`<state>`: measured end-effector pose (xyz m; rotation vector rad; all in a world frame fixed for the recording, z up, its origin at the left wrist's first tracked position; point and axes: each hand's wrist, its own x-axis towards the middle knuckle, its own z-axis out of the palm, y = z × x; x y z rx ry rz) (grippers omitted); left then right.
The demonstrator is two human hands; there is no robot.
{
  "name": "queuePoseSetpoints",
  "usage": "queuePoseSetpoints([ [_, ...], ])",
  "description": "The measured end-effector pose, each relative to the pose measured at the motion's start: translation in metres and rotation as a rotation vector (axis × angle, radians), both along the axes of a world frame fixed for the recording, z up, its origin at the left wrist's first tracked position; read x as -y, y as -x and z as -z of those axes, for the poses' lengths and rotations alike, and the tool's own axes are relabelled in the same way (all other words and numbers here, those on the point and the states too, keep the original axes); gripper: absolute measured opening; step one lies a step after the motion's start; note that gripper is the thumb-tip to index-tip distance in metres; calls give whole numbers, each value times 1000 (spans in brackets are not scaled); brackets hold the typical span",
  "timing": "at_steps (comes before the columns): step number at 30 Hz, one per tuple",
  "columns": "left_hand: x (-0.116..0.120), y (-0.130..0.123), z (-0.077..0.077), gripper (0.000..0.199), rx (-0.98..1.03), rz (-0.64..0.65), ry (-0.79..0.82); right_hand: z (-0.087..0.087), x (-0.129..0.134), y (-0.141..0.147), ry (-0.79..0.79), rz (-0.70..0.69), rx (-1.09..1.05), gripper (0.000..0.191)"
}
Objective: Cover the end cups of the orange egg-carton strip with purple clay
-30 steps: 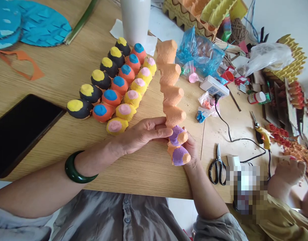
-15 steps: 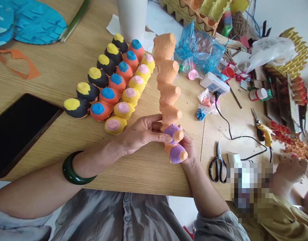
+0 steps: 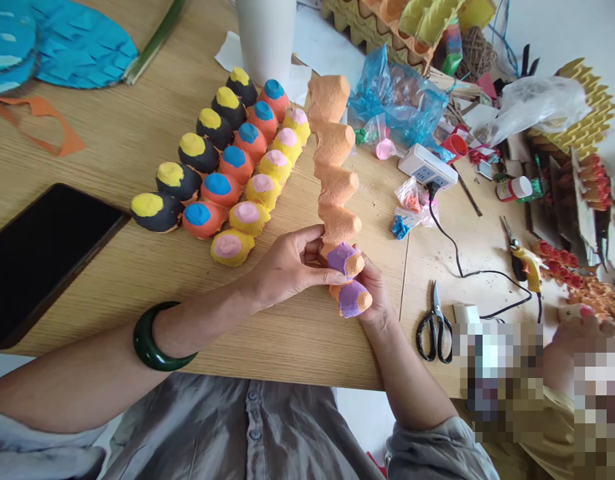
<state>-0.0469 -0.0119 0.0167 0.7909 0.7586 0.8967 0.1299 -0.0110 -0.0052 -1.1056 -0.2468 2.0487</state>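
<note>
An orange egg-carton strip (image 3: 336, 180) with several pointed bumps is held up over the table. Purple clay (image 3: 343, 260) covers part of its two nearest bumps. My left hand (image 3: 292, 267) grips the strip from the left, its thumb pressing at the purple clay. From the right, my right hand (image 3: 373, 287) holds the near end, with its fingers partly hidden behind the strip. Left of my hands lie three clay-covered strips: a black one with yellow tips (image 3: 197, 153), an orange one with blue tips (image 3: 237, 165) and a yellow one with pink tips (image 3: 265, 190).
A black phone or tablet (image 3: 52, 260) lies at the left. White cup (image 3: 266, 40) stands behind the strips. To the right are a power strip (image 3: 427, 165), scissors (image 3: 436, 323), a yellow glue gun (image 3: 530, 263) and bagged clay (image 3: 410, 197). Another person's hand (image 3: 577, 333) is at far right.
The near end of the held strip has risen slightly and its far end has dipped a little. Both hands keep their hold, with the left thumb still on the purple clay.
</note>
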Motion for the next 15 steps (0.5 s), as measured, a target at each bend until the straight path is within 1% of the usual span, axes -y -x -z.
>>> queuePoseSetpoints([
  [2,-1,2,0,42,32,30,1,0,-1,-2,2,12,9,24],
  [4,-4,5,-2,42,108,108,11,-1,-2,-5,1,35,23,22],
  [6,-6,8,-3,33,203,167,23,-2,-3,-8,-4,52,39,21],
  [10,-7,10,-2,23,349,159,90,-9,-4,-8,-7,36,80,21],
  [15,-4,8,0,20,324,145,137,-18,-3,-2,17,-14,78,24],
])
